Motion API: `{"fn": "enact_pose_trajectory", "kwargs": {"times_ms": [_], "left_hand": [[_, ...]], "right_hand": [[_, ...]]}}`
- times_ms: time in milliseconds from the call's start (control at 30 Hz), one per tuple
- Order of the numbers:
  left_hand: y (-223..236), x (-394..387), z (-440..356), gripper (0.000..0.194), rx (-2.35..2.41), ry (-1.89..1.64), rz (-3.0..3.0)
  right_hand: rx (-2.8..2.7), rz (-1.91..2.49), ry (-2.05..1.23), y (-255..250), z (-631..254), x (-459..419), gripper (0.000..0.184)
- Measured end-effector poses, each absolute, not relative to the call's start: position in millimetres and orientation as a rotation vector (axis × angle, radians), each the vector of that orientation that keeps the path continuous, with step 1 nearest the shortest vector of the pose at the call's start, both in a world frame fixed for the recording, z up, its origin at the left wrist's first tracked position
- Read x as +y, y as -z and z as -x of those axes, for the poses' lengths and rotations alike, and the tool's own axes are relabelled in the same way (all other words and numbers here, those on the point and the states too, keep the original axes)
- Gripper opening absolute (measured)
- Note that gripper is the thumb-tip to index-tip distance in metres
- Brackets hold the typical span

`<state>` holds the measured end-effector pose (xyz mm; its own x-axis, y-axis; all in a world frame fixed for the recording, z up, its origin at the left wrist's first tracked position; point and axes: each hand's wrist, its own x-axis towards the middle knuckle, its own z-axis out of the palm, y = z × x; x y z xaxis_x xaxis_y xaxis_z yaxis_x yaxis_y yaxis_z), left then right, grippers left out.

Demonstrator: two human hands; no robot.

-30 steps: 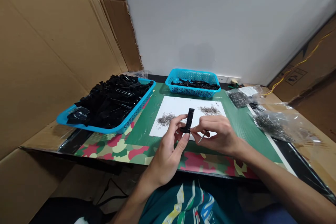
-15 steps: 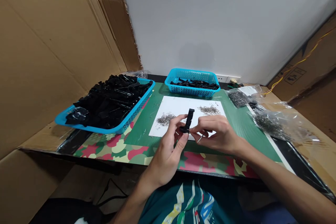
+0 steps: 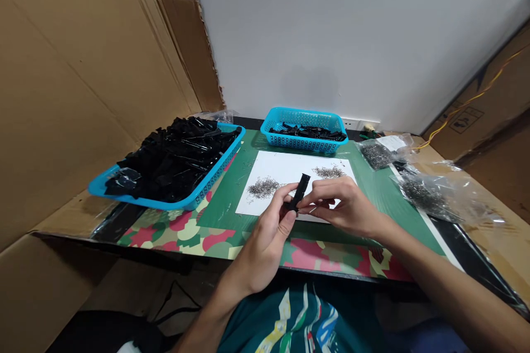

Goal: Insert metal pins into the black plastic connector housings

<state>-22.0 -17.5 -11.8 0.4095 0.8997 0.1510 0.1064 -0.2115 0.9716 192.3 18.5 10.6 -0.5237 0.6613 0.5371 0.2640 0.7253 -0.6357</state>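
A black plastic part (image 3: pixel 301 187), long and narrow with a wider base, stands tilted above the white sheet. My left hand (image 3: pixel 271 237) is closed round its base, thumb in front and fingers behind. Beside it, my right hand (image 3: pixel 342 205) pinches at the part's lower right side. A thin metal rod (image 3: pixel 313 210) shows slightly between the right fingers; most of it is hidden. Small wire pieces lie in two piles on the sheet, a left pile (image 3: pixel 264 187) and a right pile (image 3: pixel 329 171) behind my right hand.
A large blue basket (image 3: pixel 188 202) heaped with black parts stands at left. Behind the white sheet (image 3: pixel 265 161), a smaller blue basket (image 3: pixel 304 146) holds more. Clear bags of small metal pieces, one far (image 3: pixel 375 155) and one near (image 3: pixel 426 196), lie right. Cardboard (image 3: pixel 83 66) walls the left.
The black part has turned and tilts more to the right. My right fingers have shifted against its side, and less of the metal rod shows now.
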Motion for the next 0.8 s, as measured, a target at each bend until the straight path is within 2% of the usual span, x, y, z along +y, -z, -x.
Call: {"fn": "enact_pose_trajectory", "kwargs": {"times_ms": [400, 700, 800], "left_hand": [[11.6, -13.0, 21.4, 0.051, 0.956, -0.915, -1.572], [17.6, -12.4, 17.9, 0.031, 1.176, -1.082, -1.889], [20.4, -12.2, 16.8, 0.017, 1.228, -1.106, -1.959]], "right_hand": [[-2.142, 0.619, -0.470, -11.5, -195.0, 18.6, 0.015], [-2.189, 0.771, -0.410, -2.9, -204.2, 24.0, 0.013], [-2.191, 0.797, -0.456, 1.2, -204.8, 25.3, 0.013]]}}
